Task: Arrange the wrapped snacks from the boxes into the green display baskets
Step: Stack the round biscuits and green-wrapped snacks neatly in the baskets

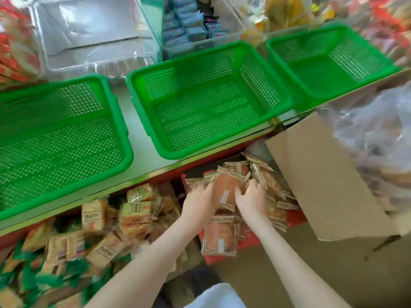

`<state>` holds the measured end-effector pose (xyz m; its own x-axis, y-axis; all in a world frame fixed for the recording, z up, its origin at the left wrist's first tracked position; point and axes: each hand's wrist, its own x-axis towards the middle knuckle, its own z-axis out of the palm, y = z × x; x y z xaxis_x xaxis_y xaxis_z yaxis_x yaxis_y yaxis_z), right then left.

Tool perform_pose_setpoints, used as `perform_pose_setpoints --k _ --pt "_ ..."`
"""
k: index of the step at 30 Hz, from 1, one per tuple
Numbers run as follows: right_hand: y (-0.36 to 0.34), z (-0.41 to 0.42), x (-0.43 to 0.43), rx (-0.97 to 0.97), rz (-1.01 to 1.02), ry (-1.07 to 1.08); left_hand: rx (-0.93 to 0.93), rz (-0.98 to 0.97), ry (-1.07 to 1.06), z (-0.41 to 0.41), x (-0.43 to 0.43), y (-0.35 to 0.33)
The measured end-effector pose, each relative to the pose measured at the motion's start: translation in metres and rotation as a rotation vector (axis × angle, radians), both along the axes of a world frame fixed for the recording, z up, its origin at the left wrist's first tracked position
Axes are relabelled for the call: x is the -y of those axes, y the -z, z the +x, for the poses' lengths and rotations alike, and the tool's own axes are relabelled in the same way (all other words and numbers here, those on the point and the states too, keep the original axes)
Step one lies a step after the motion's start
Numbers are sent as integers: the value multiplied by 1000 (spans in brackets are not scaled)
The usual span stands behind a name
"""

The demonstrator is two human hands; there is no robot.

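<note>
We are at the gathering step: our left hand (200, 202) and right hand (253, 200) curl their fingers (239, 193) round a bundle of wrapped snacks (226, 186) in the box (216, 260). Next we must lift it into the empty middle green basket (169, 154) on the desk (144, 156).

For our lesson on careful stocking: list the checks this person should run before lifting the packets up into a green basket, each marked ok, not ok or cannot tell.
1. Middle basket empty and ready: ok.
2. Left hand and right hand both grip the wrapped snacks: ok.
3. Shelf front below that basket unobstructed: ok.
4. Cardboard flap apart from the right hand: ok.
5. Bundle squared up, nothing slipping: cannot tell, blurred.
</note>
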<state>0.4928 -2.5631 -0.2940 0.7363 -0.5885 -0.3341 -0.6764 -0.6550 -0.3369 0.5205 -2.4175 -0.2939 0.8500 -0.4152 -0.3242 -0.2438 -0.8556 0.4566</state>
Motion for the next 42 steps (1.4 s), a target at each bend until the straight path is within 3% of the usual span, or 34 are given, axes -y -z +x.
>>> perform_pose_setpoints --k 3,8,10,14,16,23,28,32,35,38,42 --pt "-13 -3 30 196 -52 -117 52 -6 -88 6 24 4" --pt "-21 -9 63 482 -87 -342 -91 39 -241 15 52 15" --pt "-11 -9 81 397 -44 -306 -110 28 -270 20 57 17" --pt "12 -14 113 -159 20 -405 -231 -30 -315 29 60 17" --pt "19 -17 115 -182 -6 -452 -318 -63 -377 34 58 15" --pt "27 -23 112 172 -341 -509 -419 -167 -350 35 51 0" --pt "-8 -42 91 363 -362 -514 -357 -284 -402 27 39 -26" --pt "-60 -48 51 574 -255 -455 -260 -371 -418 18 17 -53" --pt "-106 -41 6 685 -5 -340 -198 -476 -457 13 -11 -81" --pt "-145 -25 -44 642 294 -232 -130 -517 -474 10 -57 -108" --pt "-166 10 -126 596 469 -241 -60 -516 -576 15 -144 -138"
